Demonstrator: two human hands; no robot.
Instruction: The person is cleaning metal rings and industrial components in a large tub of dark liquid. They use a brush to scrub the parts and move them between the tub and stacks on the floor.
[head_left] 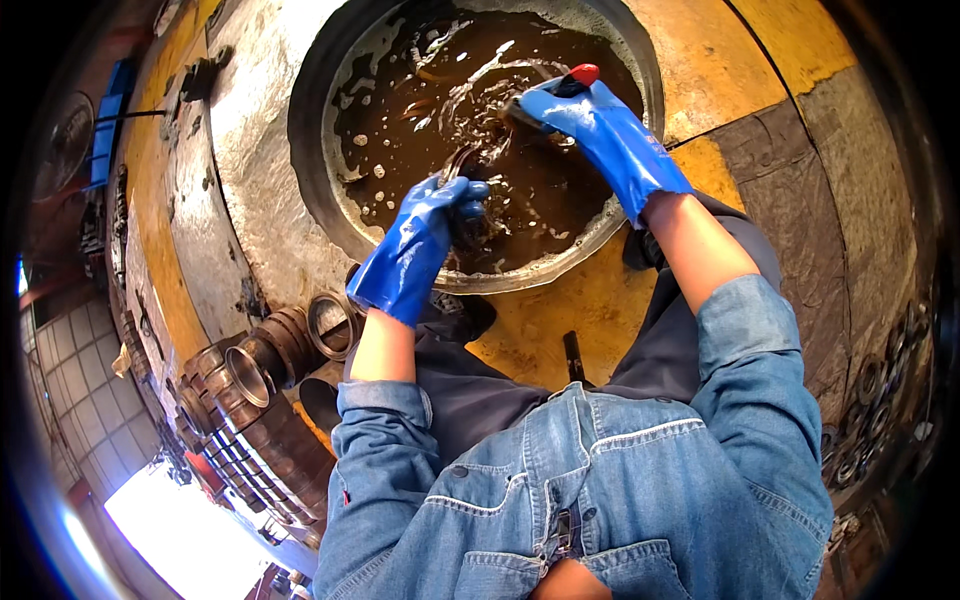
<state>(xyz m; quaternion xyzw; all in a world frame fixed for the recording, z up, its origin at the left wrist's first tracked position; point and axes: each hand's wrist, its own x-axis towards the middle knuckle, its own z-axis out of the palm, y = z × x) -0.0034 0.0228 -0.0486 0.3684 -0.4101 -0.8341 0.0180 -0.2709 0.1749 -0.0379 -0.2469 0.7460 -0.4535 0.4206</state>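
Observation:
A wide round tub (308, 150) of dark brown, foamy liquid (545, 190) stands in front of me. Both my hands wear long blue rubber gloves. Over the near left part of the liquid, my left hand (425, 225) is closed on a shiny curved metal part (458, 163); its full shape is hidden by the glove and the liquid. Farther right, my right hand (580, 110) grips a brush with a red-tipped dark handle (583, 74). The brush's dark working end points left, close above the swirling liquid, and cannot be made out clearly.
Greasy metal rings and cylinders (250, 370) are stacked at my left, beside my leg. More dark round parts (870, 380) lie at the far right. Worn yellow flooring (540, 330) surrounds the tub, with a dark sheet (790, 200) on the right. A blue object (108, 125) stands far left.

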